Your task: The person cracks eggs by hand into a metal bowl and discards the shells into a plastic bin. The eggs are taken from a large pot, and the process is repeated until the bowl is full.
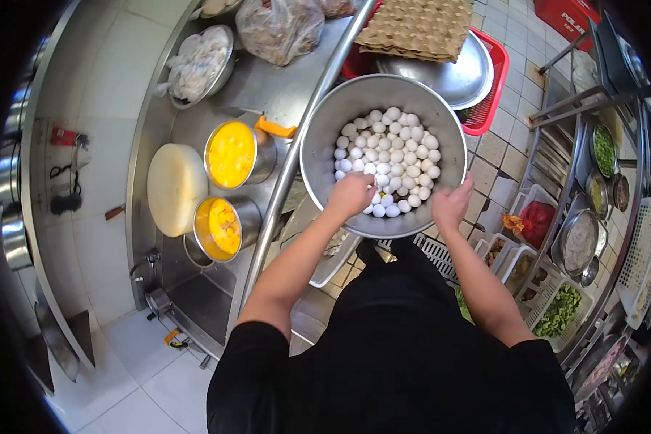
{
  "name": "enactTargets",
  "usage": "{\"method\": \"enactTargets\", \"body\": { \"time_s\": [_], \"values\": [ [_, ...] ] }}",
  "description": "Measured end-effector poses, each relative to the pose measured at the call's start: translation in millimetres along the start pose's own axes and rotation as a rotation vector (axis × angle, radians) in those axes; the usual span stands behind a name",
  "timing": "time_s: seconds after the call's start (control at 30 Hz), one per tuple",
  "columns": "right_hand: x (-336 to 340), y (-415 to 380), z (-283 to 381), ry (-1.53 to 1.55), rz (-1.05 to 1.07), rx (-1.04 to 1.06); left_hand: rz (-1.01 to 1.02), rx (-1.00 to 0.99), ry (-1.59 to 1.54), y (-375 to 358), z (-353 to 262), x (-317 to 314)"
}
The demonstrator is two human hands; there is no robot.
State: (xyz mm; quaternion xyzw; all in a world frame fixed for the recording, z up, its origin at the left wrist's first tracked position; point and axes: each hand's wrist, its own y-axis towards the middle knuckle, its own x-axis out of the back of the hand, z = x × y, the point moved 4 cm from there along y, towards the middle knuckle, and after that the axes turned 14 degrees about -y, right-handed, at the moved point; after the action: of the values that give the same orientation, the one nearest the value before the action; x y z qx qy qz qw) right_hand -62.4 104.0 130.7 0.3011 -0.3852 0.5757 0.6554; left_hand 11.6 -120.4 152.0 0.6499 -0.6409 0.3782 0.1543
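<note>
A large metal pot [452,123] holds many white eggs [394,155] in front of me. My left hand [352,194] is over the near left part of the pot, beside the eggs, its fingers curled together; what they hold, if anything, is hidden. At the pot's near right rim, my right hand [452,202] is closed on the rim. On the steel counter to the left stand two metal containers with yellow egg contents, one farther back [230,153] and one nearer [220,230].
A round white block [175,189], a bowl with white plastic [199,65] and a bagged item [281,29] sit on the counter [267,87]. Egg trays [416,27] rest on a metal lid [477,72] over a red basket [493,108]. Shelves with food containers [557,311] line the right.
</note>
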Motion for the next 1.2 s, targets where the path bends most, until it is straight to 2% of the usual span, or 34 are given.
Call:
{"method": "enactTargets", "body": {
  "time_s": [0.03,0.07,0.13,0.17,0.3,0.53,0.67,0.73,0.77,0.8,0.87,0.93,0.97,1.0,1.07,1.1,1.13,1.2],
  "values": [
    [0.9,-0.2,0.1,0.000,0.005,0.015,0.248,0.149,0.086,23.4,15.2,-32.8],
    [1.7,-0.1,1.6,0.002,0.010,0.032,0.423,0.217,0.126,39.3,32.7,-63.5],
    [6.2,-2.7,6.2,0.035,-0.021,0.023,0.718,0.162,0.415,51.5,95.0,-131.6],
    [5.5,-3.2,6.2,0.024,-0.011,0.025,0.722,0.142,0.425,54.8,97.4,-141.1],
    [8.7,-0.3,7.3,0.054,-0.017,0.056,0.735,0.296,0.477,45.7,105.8,-158.7],
    [11.5,0.6,8.4,0.068,0.070,0.012,0.937,0.251,0.484,48.5,103.3,-157.5],
    [7.6,0.1,6.7,0.056,-0.010,0.064,1.012,0.252,0.473,47.5,94.2,-149.7],
    [7.2,-0.6,7.5,0.064,0.007,0.062,0.781,0.374,0.062,43.6,31.7,-98.5],
    [3.1,-0.2,3.9,0.043,0.005,0.051,0.668,0.209,-0.151,40.8,15.3,-82.6],
    [0.2,1.2,1.2,0.023,0.004,0.041,0.676,0.368,-0.411,28.8,5.6,-67.8],
    [-3.7,2.8,-3.6,0.014,0.016,0.049,0.523,0.271,-0.888,2.5,-8.5,-36.9],
    [-3.2,2.7,-1.4,-0.017,0.040,0.027,0.100,0.000,-0.852,-30.8,-5.6,2.6],
    [0.3,2.6,1.6,-0.028,0.058,0.018,-0.016,0.032,-0.898,-51.1,5.0,21.1],
    [-8.3,6.6,-6.4,-0.048,-0.011,0.086,-0.176,-0.032,-0.972,-74.2,14.1,40.9],
    [-15.4,9.3,-8.8,-0.057,-0.080,0.177,-0.305,0.269,-0.993,-134.6,17.1,96.5],
    [-9.0,9.2,-6.4,-0.060,-0.053,0.133,-0.443,0.174,-0.906,-159.5,39.5,114.4],
    [-3.7,9.0,-4.2,-0.066,-0.028,0.089,-0.577,0.080,-0.815,-184.2,60.3,130.6],
    [-2.5,10.0,-3.0,-0.045,-0.022,0.102,-0.859,-0.148,0.002,-238.8,45.0,182.7]
  ]
}}
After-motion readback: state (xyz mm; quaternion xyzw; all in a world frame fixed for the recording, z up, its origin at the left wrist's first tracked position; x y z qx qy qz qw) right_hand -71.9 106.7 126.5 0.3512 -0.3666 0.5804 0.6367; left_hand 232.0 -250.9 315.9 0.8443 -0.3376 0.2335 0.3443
